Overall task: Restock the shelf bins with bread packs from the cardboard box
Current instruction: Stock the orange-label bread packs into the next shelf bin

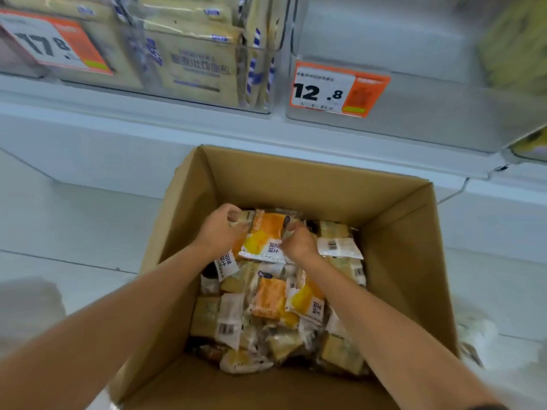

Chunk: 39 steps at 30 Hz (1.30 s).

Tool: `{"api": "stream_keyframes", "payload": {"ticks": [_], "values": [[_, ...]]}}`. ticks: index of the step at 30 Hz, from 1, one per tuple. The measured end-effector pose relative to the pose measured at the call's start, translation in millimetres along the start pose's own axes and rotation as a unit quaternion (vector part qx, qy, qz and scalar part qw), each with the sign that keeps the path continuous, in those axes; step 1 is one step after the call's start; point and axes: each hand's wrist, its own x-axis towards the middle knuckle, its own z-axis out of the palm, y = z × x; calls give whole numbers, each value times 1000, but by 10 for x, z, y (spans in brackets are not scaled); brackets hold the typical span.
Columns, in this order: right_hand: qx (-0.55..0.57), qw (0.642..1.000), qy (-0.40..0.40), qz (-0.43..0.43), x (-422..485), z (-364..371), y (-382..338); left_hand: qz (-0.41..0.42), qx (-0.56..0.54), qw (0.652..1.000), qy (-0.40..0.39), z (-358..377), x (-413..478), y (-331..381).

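Head view: inside the cardboard box (pixel 296 184), near its far wall, the left hand (pixel 220 229) and right hand (pixel 299 242) curl their fingers round opposite edges of an orange bread pack (pixel 266 235). It lies on top of the other packs (pixel 266 315). Beyond the box stand the shelf bins (pixel 414 119).

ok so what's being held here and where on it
An orange-and-yellow bread pack inside the cardboard box: the left hand grips its left edge, the right hand its right edge.
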Motion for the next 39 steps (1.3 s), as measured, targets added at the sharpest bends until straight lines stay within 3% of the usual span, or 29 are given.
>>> {"api": "stream_keyframes", "payload": {"ticks": [5,9,11,14,16,18,21,24,27,30,32,36,37,39], "values": [[-26,999,-28,1,18,-15,-84,-60,-51,997,-10,44,-133,23],[11,994,-9,-111,-174,-149,-87,-50,-33,998,5,-23,-204,29],[-35,978,9,-205,-358,-397,-32,-15,-4,1000,-9,-40,-212,95],[-32,958,-29,-284,-649,-726,76,-16,-99,982,-158,15,-275,273],[23,961,-66,-267,-808,-873,181,-60,-188,944,-266,82,-361,355],[61,966,-97,-234,-873,-946,290,-77,-222,924,-302,173,-446,352],[130,970,-59,-195,-791,-981,442,-78,-247,930,-259,233,-463,243],[114,982,5,-151,-631,-974,664,-92,-291,940,-152,96,-437,125],[7,985,-99,-142,-561,-646,855,-96,-307,946,-46,-60,-437,-79],[-1,974,-172,-148,-550,-184,799,-120,-322,939,-12,-98,-511,-219],[-38,970,-172,-167,-486,50,673,-120,-307,944,-3,-90,-539,-268],[-258,931,-145,-214,-407,280,415,-99,-262,960,16,-68,-549,-319],[-273,925,-144,-220,-385,303,392,-92,-251,963,22,-66,-554,-321],[-199,941,-173,-212,-414,231,343,-75,-229,970,26,-68,-550,-311]]}}
